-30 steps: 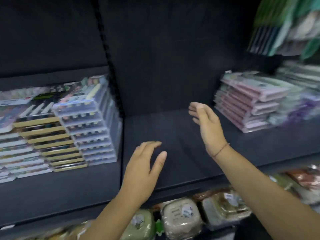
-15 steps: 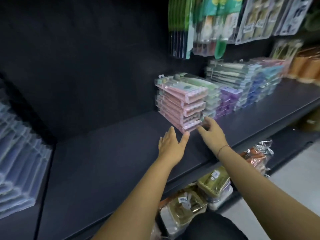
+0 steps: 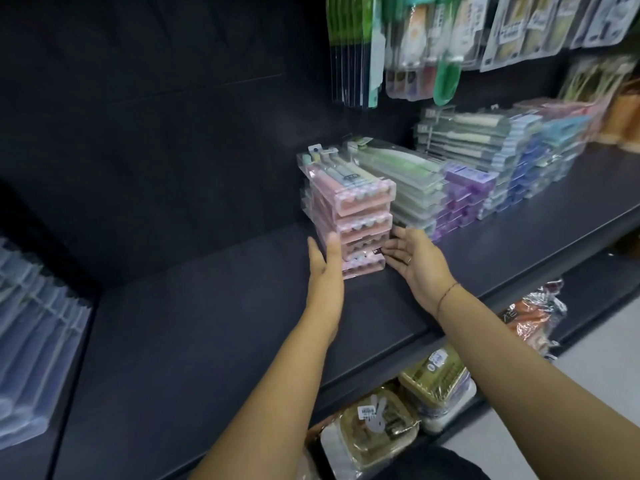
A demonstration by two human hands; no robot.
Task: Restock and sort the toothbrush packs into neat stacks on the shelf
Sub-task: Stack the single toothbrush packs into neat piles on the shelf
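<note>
Head view, going left to right: far left lies a blurry pile of clear packs (image 3: 31,358). Next comes a big bare part of the dark shelf (image 3: 207,306). Then comes the left hand (image 3: 323,271), its fingers straight and flat against the left side of the pink stack (image 3: 349,220) of toothbrush packs. That stack stands on the shelf, and its packs do not line up well. On its other side is the right hand (image 3: 415,261), spread wide with the palm up and its fingertips by the bottom pack. I cannot tell if they touch it. Neither hand holds a pack.

Further right the green stack (image 3: 408,181), purple stack (image 3: 464,199) and blue stacks (image 3: 540,157) sit close together and look tidy. I think the job is partly done. The pink stack needs straightening, and the bare shelf looks ready for more packs.
</note>
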